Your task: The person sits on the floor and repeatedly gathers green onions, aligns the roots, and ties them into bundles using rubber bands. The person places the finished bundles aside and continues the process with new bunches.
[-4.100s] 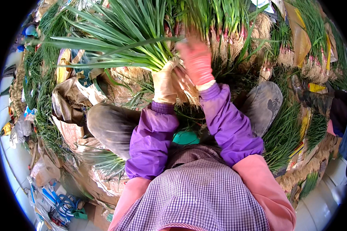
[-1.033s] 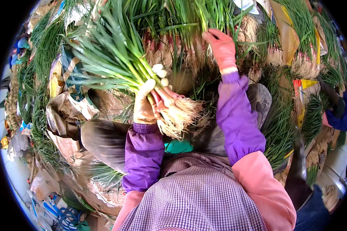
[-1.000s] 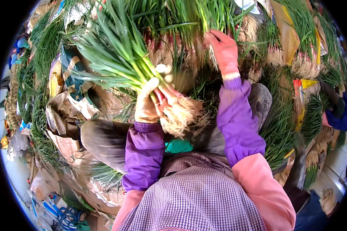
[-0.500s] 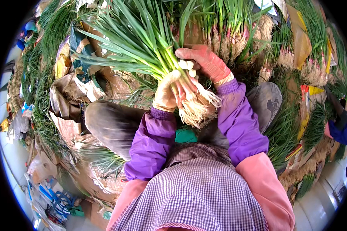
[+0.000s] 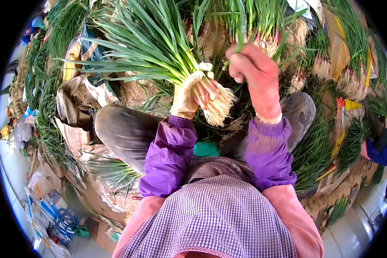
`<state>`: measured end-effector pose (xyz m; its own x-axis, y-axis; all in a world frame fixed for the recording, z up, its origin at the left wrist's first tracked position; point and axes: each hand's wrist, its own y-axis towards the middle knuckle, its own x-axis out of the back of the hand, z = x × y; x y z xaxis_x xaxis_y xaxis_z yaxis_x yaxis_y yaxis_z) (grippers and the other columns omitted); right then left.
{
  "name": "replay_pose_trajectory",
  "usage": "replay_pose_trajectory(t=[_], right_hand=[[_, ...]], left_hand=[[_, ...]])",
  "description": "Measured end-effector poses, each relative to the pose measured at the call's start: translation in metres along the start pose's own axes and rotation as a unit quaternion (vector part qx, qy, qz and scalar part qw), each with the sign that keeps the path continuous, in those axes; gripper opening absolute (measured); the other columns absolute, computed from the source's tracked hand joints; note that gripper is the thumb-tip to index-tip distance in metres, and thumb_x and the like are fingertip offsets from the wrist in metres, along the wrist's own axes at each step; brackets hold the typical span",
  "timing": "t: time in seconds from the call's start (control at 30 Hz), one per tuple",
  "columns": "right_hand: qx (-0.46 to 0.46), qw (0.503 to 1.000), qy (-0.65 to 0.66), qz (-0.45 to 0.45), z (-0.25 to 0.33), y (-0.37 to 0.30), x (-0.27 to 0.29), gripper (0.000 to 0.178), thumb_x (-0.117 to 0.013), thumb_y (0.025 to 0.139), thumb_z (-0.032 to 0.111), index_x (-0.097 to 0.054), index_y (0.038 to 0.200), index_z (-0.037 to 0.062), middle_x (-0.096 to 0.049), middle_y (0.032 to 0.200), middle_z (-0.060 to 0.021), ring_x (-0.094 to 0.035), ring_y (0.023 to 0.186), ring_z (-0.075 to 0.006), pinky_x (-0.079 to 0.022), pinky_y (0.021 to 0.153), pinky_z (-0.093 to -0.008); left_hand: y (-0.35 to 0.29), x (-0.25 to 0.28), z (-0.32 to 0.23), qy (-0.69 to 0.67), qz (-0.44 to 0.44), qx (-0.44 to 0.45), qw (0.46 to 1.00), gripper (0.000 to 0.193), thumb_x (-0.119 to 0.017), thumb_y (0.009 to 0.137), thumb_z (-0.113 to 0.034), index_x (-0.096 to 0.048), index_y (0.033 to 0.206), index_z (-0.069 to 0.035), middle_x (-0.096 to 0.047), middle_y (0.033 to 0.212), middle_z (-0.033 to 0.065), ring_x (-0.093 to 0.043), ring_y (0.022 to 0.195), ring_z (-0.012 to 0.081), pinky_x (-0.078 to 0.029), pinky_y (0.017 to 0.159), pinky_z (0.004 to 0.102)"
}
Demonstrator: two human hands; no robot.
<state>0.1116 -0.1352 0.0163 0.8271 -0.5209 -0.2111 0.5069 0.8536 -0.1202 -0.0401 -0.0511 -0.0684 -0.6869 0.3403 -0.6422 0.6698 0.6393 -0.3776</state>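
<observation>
Broadly, a row of upright onions (image 5: 266, 21) spreads beyond both hands, its lower part blocked from view by the right hand (image 5: 260, 79), while a crumpled brown bag (image 5: 76, 103) lies beside the left knee (image 5: 122, 133). Nearer in, the bunch of green onions (image 5: 157, 51) sits in the left hand (image 5: 188, 93), its grip wrapped round the lower stems, leaves fanning forward and left, pale roots (image 5: 219, 107) sticking out rightward. Near those roots, the right grip pinches a blurred green leaf (image 5: 241, 23).
</observation>
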Motion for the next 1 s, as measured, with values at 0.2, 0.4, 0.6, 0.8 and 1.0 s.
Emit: replay_pose_trajectory(t=[0.2, 0.4, 0.6, 0.8, 1.0], right_hand=[[-0.024, 0.934, -0.281, 0.220, -0.063, 0.057, 0.013, 0.024, -0.062, 0.084, 0.021, -0.064, 0.090, -0.0017, -0.060, 0.072, -0.0102, -0.058, 0.068, -0.0183, -0.047, 0.063, -0.0320], [0.180, 0.814, -0.552, -0.005, -0.078, 0.025, -0.011, 0.018, -0.059, 0.083, 0.023, -0.066, 0.084, 0.0060, -0.060, 0.070, -0.0140, -0.060, 0.067, -0.0327, -0.049, 0.062, -0.0414], [0.195, 0.796, -0.529, -0.220, -0.102, 0.021, -0.009, 0.016, -0.060, 0.083, 0.017, -0.062, 0.077, 0.0032, -0.056, 0.061, -0.0128, -0.056, 0.053, -0.0309, -0.046, 0.051, -0.0379], [-0.109, 0.736, -0.664, 0.077, -0.106, 0.053, 0.034, 0.026, -0.052, 0.090, 0.023, -0.063, 0.103, 0.0029, -0.065, 0.095, -0.0151, -0.061, 0.077, -0.0266, -0.051, 0.071, -0.0370], [-0.102, 0.866, -0.450, -0.190, -0.041, 0.106, 0.061, 0.035, -0.053, 0.090, 0.029, -0.060, 0.115, 0.0077, -0.064, 0.110, -0.0148, -0.065, 0.088, -0.0300, -0.055, 0.079, -0.0332]], left_hand=[[-0.008, 0.005, -0.009, 0.021, 0.052, 0.035, 0.998, 0.028, -0.064, 0.081, -0.014, -0.058, 0.100, 0.006, -0.067, 0.081, 0.0168, -0.067, 0.063, 0.0259, -0.056, 0.060, 0.0359], [-0.005, 0.027, 0.004, 0.130, 0.036, 0.028, 0.990, 0.023, -0.064, 0.081, -0.010, -0.060, 0.101, 0.002, -0.066, 0.084, 0.0093, -0.065, 0.071, 0.0184, -0.053, 0.060, 0.0308], [-0.022, -0.019, -0.011, 0.195, -0.017, -0.030, 0.980, 0.025, -0.063, 0.083, -0.010, -0.060, 0.105, 0.001, -0.066, 0.089, 0.0100, -0.064, 0.073, 0.0179, -0.053, 0.061, 0.0283], [-0.024, 0.002, -0.007, -0.099, 0.058, 0.057, 0.992, 0.038, -0.063, 0.080, -0.018, -0.053, 0.109, 0.005, -0.059, 0.089, 0.0158, -0.062, 0.063, 0.0230, -0.057, 0.054, 0.0330], [-0.001, -0.014, -0.045, -0.112, 0.036, -0.041, 0.992, 0.047, -0.064, 0.082, -0.022, -0.048, 0.119, 0.002, -0.059, 0.096, 0.0144, -0.065, 0.076, 0.0270, -0.058, 0.063, 0.0419]])
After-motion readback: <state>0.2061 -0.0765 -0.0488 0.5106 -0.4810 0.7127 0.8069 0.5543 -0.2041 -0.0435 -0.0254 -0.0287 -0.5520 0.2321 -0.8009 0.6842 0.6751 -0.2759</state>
